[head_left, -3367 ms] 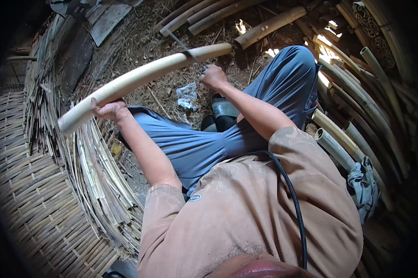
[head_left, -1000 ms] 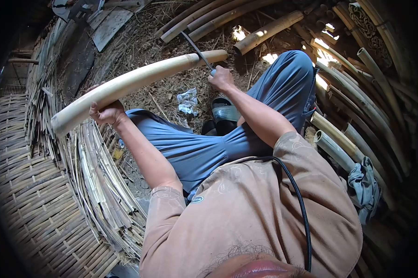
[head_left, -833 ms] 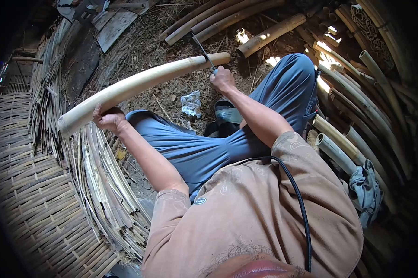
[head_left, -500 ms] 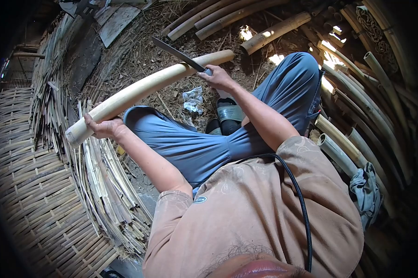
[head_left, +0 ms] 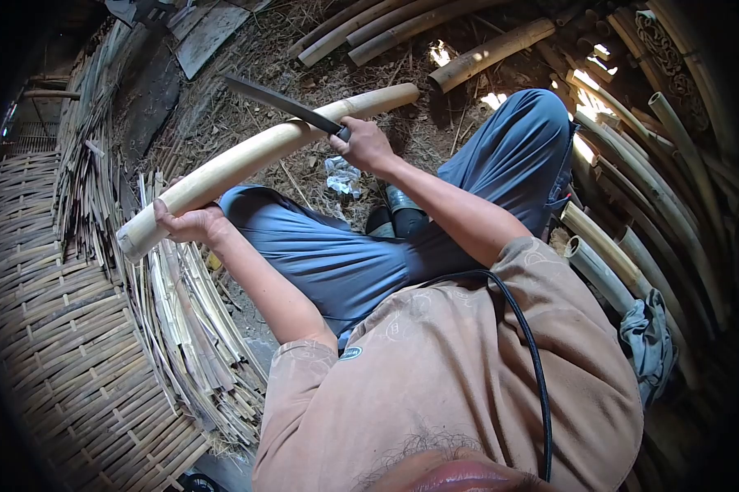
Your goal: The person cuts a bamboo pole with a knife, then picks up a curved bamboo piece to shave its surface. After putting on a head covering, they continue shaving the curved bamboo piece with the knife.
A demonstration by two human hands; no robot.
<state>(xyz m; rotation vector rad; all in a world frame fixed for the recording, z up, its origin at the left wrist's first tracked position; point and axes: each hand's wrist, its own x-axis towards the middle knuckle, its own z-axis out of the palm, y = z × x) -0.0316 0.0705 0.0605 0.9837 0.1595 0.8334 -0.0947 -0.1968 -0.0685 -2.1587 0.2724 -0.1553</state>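
Observation:
A long pale bamboo pole (head_left: 259, 152) lies slantwise before me, its near end at the left. My left hand (head_left: 191, 223) is wrapped round it close to that end, above my left knee. In my right hand (head_left: 364, 146) is the handle of a long dark-bladed knife (head_left: 275, 100). The blade crosses the upper side of the pole past its middle and points to the upper left. It looks to be against the bamboo; how deep the edge sits cannot be seen.
Split bamboo strips (head_left: 193, 320) lie in a heap at the left, beside a woven bamboo mat (head_left: 66, 353). Several bamboo poles (head_left: 492, 56) rest at the back and right. A crumpled wrapper (head_left: 342, 176) is on the ground, and a grey cloth (head_left: 648, 336) hangs over poles at the right.
My right hand has moved left with the knife, sliding the blade along the pole toward my left hand. My left hand keeps its hold, and the pole has barely shifted.

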